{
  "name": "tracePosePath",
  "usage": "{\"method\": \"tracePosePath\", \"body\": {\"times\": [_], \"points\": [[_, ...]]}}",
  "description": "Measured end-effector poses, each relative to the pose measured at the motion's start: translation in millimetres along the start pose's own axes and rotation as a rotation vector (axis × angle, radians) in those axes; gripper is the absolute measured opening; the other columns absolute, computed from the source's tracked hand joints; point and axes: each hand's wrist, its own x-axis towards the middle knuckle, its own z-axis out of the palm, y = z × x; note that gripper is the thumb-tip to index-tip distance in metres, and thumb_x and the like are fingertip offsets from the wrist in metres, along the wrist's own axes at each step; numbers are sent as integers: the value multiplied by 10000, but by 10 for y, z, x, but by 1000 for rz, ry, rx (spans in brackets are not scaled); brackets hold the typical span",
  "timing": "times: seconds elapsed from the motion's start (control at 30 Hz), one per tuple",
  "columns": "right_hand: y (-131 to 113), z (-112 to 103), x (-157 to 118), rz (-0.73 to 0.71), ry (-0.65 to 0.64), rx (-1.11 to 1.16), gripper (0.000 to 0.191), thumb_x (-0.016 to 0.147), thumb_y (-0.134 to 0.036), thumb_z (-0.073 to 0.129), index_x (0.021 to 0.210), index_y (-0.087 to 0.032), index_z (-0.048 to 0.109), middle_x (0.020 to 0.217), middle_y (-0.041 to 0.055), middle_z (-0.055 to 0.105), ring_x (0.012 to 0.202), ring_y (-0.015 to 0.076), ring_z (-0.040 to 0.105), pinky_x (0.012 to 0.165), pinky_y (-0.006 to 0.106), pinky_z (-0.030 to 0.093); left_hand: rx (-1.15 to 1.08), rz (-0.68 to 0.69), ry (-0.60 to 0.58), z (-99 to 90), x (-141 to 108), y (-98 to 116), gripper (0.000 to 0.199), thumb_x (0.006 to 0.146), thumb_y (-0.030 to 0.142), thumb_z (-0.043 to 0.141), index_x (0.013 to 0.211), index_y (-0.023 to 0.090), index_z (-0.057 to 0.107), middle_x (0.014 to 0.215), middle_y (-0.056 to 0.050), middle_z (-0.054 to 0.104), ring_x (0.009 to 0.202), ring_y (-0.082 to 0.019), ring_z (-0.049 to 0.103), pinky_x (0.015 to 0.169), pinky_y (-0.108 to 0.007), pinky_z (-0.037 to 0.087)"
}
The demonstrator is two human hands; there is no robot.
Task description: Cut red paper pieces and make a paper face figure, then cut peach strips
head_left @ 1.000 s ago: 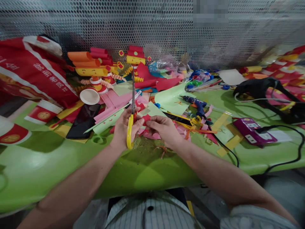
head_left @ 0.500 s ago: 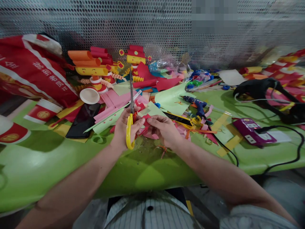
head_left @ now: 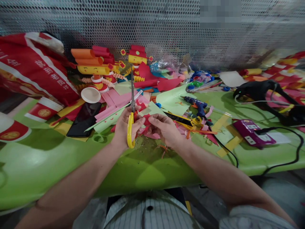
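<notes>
My left hand [head_left: 121,132] is closed round a pair of scissors [head_left: 130,132] with yellow and orange-red handles. Their blades point up and away from me. Between its thumb and fingers it also pinches a small piece of red paper [head_left: 146,119]. From the other side, my right hand [head_left: 168,131] grips the same piece between thumb and fingertips. Just beyond the right hand lies a black and yellow utility knife [head_left: 178,119]. Pink, red and green paper scraps are below and behind both hands, partly covered by them.
A black phone [head_left: 84,120], paper cups [head_left: 43,109] and a red bag [head_left: 40,70] are on the left. Paper figures [head_left: 92,69] stand at the back. A blue glue gun [head_left: 195,102], a purple power socket [head_left: 252,132] with a black cable, and a black strapped device [head_left: 259,92] lie right.
Both hands stay nearly in place, still gripping the red paper, which is turned slightly between the fingertips. The whole view has shifted a little.
</notes>
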Motion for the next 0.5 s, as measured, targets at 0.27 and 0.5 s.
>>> {"method": "tracePosePath", "body": {"times": [0.27,0.5], "points": [[-16,-15,25,49,-31,35,300,571,-429,744,610,-188,570,517,-22,583,418,95,508,397,221,392,8,-15,18,-2,-5,3,383,587,190,748,908,203,541,562,110,513,331,-23,420,304,-150,323],[-19,-39,44,111,3,135,174,739,-331,564,679,-171,596,581,3,605,472,113,544,462,247,465,22,25,17,-14,-2,-10,346,600,165,714,900,212,546,581,107,521,343,-24,426,313,-154,327]]}}
